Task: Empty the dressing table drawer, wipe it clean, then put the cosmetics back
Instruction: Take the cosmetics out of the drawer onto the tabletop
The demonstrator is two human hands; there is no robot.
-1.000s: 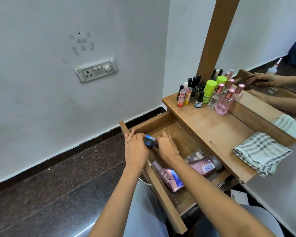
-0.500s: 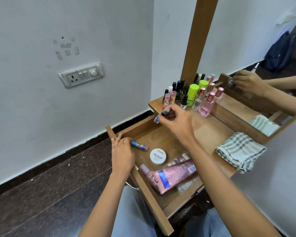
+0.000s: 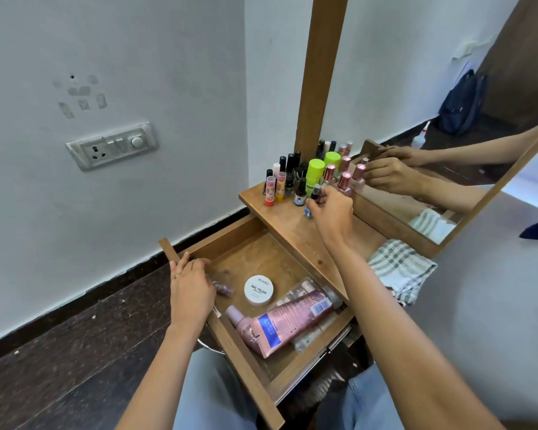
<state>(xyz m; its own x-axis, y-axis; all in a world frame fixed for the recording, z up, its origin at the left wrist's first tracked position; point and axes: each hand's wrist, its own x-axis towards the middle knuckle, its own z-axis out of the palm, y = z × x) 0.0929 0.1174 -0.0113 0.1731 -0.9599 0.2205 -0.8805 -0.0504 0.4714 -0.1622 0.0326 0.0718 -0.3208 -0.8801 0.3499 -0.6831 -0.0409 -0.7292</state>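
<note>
**Right hand (image 3: pixel 333 209) pinching a blue bottle (image 3: pixel 307 212) on the surface (image 3: pixel 292 235)**

Right hand, at the centre of the frame, has its fingers curled round a small blue bottle with a dark cap. The bottle's base touches the surface just in front of the cosmetics cluster (image 3: pixel 295 181). That cluster stands at the far end of the surface, upper centre, and includes lip balms (image 3: pixel 270 190), a green-capped bottle (image 3: pixel 316 169) and a pink perfume bottle (image 3: pixel 343 183).

Left hand (image 3: pixel 190 287), centre left, lies over the front rail of the open drawer (image 3: pixel 246 364), thumb outside and fingers curled inside. A small purplish bottle (image 3: pixel 223 288), blurred, sits at its fingertips. Whether the hand holds it cannot be told.

Inside the drawer, a round white jar (image 3: pixel 258 289) lettered NAIL POLISH sits near the middle. A pink tube (image 3: pixel 286 321) lies flat below it in the frame, cap toward the front rail. A clear pouch (image 3: pixel 305 287) lies partly under the tube.

A checked cloth (image 3: pixel 398 268) lies on the surface right of centre, near the base of the mirror (image 3: pixel 432 103), which reflects both hands. A switch plate (image 3: pixel 112 145) is on the wall at upper left.
</note>
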